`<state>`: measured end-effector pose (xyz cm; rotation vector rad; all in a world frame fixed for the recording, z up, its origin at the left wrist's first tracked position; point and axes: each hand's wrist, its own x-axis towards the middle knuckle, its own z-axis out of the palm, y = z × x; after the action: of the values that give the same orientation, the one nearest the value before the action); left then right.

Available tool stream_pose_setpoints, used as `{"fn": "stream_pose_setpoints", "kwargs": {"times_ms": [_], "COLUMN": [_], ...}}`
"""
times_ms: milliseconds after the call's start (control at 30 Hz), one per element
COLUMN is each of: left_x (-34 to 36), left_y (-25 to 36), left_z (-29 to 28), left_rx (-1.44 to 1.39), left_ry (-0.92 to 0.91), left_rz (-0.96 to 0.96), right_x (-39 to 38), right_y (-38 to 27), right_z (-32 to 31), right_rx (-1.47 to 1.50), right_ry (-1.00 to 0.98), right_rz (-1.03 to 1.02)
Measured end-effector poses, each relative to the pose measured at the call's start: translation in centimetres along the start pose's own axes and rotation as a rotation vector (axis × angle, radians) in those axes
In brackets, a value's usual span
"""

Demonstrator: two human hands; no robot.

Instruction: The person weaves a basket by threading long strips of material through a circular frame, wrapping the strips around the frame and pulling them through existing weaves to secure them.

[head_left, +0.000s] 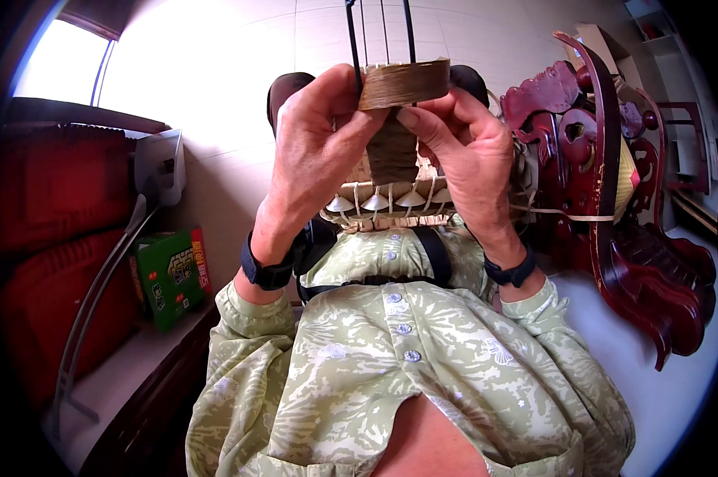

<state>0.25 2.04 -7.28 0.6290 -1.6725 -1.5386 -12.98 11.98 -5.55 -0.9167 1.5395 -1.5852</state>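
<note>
In front of my chest, my left hand (319, 119) is closed on the left end of a flat, glossy brown fibrous band (406, 83). My right hand (470, 147) is bent into a pinch below the band's right part. Its thumb tip presses at the upper edge of a brown fibrous strip (393, 151), which hangs under the band; its other fingertips are partly hidden. Two dark rods (410, 32) and thin strands between them run away from the band. Beneath the strip lies a tan bar tied with pale cords (375, 203), with white cone-shaped pieces along it.
Carved dark-red wooden furniture (605, 183) stands close on the right, with a pale cord (565, 215) stretched to it. On the left are red cushioned seating (65, 183), a curved metal stand (112, 246) and a green box (168, 274). Pale floor tiles (232, 48) lie ahead.
</note>
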Motion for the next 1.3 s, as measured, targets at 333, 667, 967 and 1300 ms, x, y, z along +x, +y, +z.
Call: {"fn": "stream_pose_setpoints", "kwargs": {"times_ms": [333, 667, 967, 1300], "left_x": [0.4, 5.5, 7.7, 7.4], "left_y": [1.2, -2.4, -7.3, -3.3], "left_z": [0.4, -5.6, -4.3, -6.9], "left_rx": [-0.013, -0.538, -0.856, -0.821], "left_ry": [0.064, -0.688, -0.732, -0.821], "left_rz": [0.012, -0.252, -0.324, -0.469], "right_x": [0.9, 0.3, 0.5, 0.3], "right_y": [0.3, 1.0, 0.8, 0.5], "right_z": [0.5, 1.5, 1.6, 1.5], "right_rx": [-0.177, -0.28, -0.241, -0.261], "right_ry": [-0.055, 0.106, 0.075, 0.017], "right_rz": [-0.168, -0.24, -0.146, -0.115]}}
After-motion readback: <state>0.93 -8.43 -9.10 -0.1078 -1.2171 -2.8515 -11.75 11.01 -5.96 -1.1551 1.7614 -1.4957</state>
